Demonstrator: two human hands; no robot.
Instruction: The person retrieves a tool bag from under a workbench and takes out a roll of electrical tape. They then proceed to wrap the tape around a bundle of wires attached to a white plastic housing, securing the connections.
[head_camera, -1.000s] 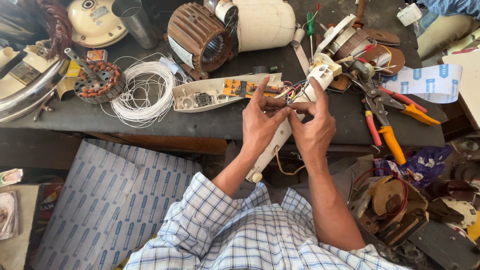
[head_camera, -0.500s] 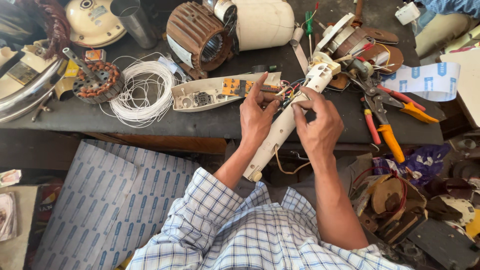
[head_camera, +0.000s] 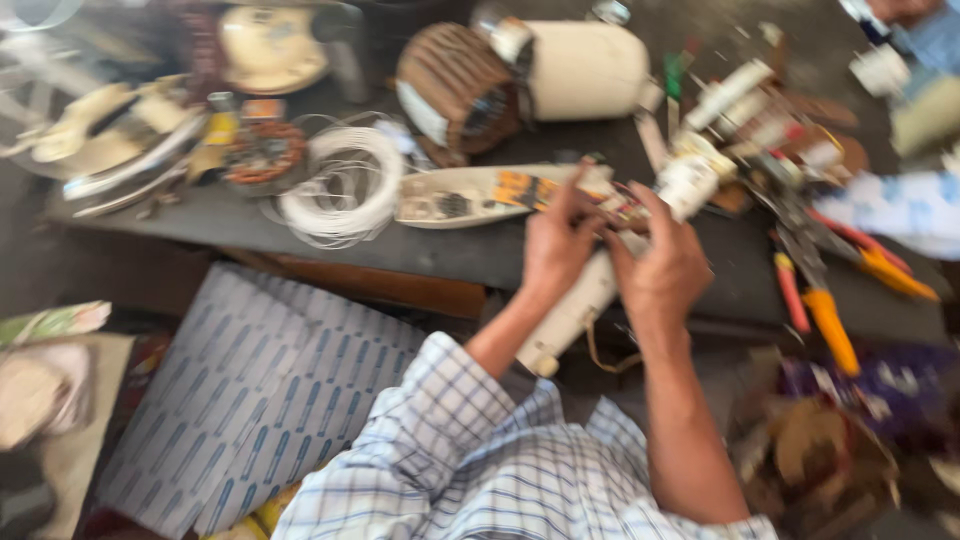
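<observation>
Item: long white appliance body (head_camera: 580, 305), centre of frame, slanting across the bench (head_camera: 480, 255) edge. Left hand (head_camera: 556, 240) and right hand (head_camera: 668, 268) both closed around it, fingers at its coloured wires (head_camera: 622, 208). Risk: tugging may snap wires; the overhanging end could slip off.

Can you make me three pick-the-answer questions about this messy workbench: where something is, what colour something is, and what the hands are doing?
1. Where is the coil of white wire?
A. Left of both hands
B. Right of the pliers
C. On the floor

2. What colour are the pliers handles?
A. Green
B. Orange and red
C. Black

3. What are the left hand and right hand doing?
A. Resting apart
B. Both holding the long cream-coloured tool body
C. Lifting the coil

Answers: 1 A, it lies on the bench left of them. 2 B, both bright. 3 B, both close around it.
</observation>
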